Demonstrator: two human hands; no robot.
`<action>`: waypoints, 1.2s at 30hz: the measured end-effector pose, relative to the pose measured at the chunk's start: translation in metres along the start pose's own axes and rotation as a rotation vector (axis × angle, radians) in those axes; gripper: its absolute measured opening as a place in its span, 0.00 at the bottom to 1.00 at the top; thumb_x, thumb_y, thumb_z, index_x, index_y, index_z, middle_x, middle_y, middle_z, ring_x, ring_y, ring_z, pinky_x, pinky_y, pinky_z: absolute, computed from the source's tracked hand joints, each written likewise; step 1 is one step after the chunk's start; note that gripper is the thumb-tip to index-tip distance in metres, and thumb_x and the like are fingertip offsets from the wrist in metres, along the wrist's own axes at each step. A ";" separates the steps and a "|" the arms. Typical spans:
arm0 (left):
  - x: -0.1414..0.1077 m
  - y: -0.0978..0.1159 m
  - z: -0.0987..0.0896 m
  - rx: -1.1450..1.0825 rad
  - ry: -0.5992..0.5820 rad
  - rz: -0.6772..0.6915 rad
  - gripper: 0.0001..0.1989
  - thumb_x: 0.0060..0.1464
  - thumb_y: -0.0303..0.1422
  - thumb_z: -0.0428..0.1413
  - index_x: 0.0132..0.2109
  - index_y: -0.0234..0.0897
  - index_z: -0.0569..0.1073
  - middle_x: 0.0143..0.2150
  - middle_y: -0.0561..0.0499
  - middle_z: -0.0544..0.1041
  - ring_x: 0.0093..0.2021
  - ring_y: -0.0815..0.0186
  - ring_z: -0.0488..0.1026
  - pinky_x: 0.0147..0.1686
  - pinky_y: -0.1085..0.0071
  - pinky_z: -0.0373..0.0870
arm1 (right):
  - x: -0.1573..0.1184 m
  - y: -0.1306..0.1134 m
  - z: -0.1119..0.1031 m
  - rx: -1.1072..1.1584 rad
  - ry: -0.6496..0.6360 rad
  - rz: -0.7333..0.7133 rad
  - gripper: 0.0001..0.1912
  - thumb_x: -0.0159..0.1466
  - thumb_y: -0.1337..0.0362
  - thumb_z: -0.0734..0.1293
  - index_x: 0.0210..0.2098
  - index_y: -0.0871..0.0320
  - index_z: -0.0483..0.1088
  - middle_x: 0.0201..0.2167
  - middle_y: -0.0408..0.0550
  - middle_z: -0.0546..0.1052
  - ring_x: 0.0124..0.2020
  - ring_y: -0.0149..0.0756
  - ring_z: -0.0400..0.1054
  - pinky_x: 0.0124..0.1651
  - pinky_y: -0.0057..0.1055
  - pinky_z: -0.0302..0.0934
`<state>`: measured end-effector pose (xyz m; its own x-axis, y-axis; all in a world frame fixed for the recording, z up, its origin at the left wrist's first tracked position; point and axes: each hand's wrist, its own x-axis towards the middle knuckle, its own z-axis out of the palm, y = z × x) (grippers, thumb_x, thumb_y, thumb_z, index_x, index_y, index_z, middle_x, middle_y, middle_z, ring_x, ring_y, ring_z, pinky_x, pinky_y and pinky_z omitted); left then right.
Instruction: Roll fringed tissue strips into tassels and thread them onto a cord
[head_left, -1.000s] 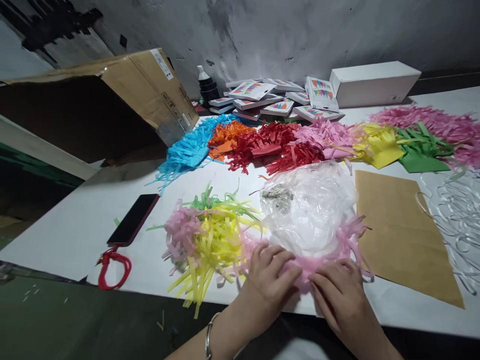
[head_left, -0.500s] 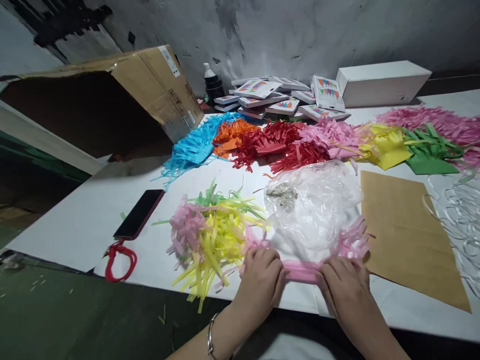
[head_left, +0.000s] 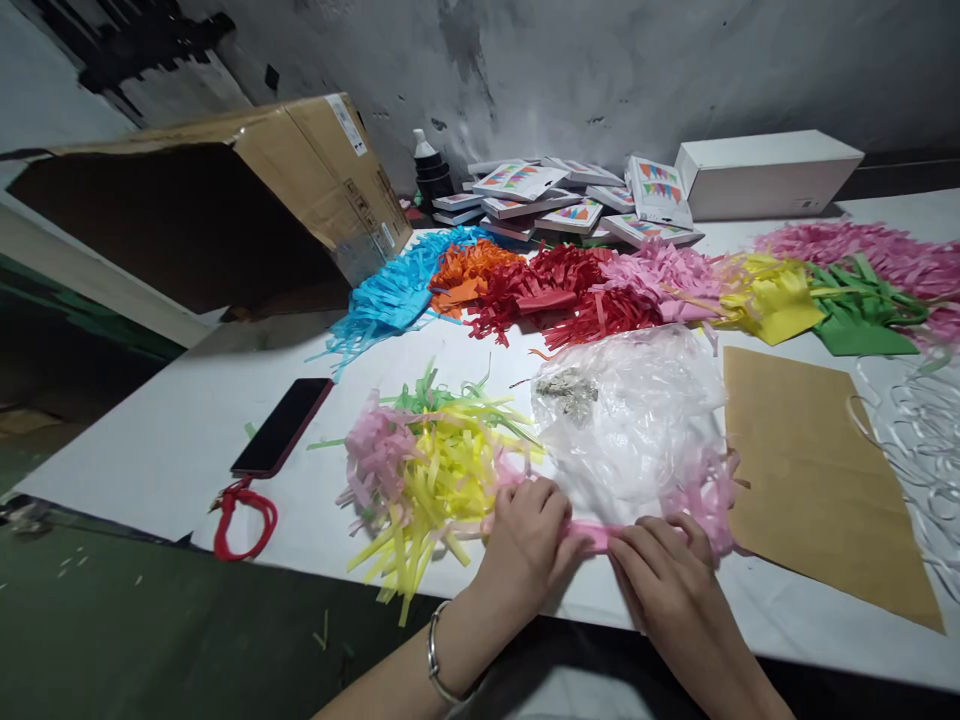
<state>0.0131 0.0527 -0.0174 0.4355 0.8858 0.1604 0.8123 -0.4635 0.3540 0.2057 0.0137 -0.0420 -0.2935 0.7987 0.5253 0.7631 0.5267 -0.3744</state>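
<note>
Near the table's front edge, a pink tissue-paper tassel [head_left: 597,535] is pinched along its rolled middle by both my hands. My left hand [head_left: 529,530] is closed on its left part, and my right hand [head_left: 664,560] is closed on its right part. Pink fringe strips [head_left: 701,495] spread out beyond my right fingers. Left of my left hand lies a loose tassel of yellow strips [head_left: 450,465] with pink and green ones. A crumpled clear plastic bag [head_left: 637,410] lies just behind the pink roll.
A brown paper sheet [head_left: 817,480] and white cord [head_left: 926,450] lie to the right. On the left are a phone [head_left: 283,427] with a red strap and a large cardboard box [head_left: 322,180]. Coloured tassels [head_left: 551,280], flat packs [head_left: 525,180] and a white box [head_left: 765,175] line the back.
My right hand has moved slightly left, closer to my left hand. The pink section between them is shorter and narrower, more tightly rolled. The view has shifted slightly.
</note>
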 end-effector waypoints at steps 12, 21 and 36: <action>-0.014 0.002 0.014 -0.224 0.174 0.230 0.08 0.64 0.30 0.57 0.34 0.37 0.71 0.37 0.50 0.74 0.41 0.61 0.67 0.48 0.59 0.61 | -0.014 0.013 -0.010 0.084 0.033 -0.034 0.16 0.75 0.67 0.56 0.41 0.57 0.75 0.34 0.45 0.78 0.39 0.36 0.68 0.55 0.42 0.51; -0.013 0.007 0.000 -0.136 -0.075 0.100 0.08 0.67 0.28 0.50 0.38 0.37 0.71 0.41 0.49 0.74 0.42 0.59 0.69 0.44 0.59 0.61 | -0.026 0.019 -0.024 0.028 0.057 0.017 0.09 0.72 0.69 0.62 0.41 0.56 0.74 0.38 0.46 0.79 0.43 0.38 0.71 0.61 0.46 0.52; -0.001 0.010 0.005 -0.050 -0.038 0.071 0.00 0.61 0.28 0.57 0.40 0.37 0.73 0.43 0.46 0.75 0.44 0.57 0.70 0.46 0.57 0.65 | -0.014 0.003 -0.009 0.006 0.119 0.115 0.09 0.71 0.69 0.64 0.39 0.53 0.75 0.34 0.42 0.79 0.43 0.38 0.71 0.66 0.51 0.46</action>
<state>0.0227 0.0467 -0.0181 0.5065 0.8488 0.1519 0.7589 -0.5224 0.3888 0.2173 0.0011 -0.0435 -0.1340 0.8138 0.5654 0.7841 0.4360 -0.4417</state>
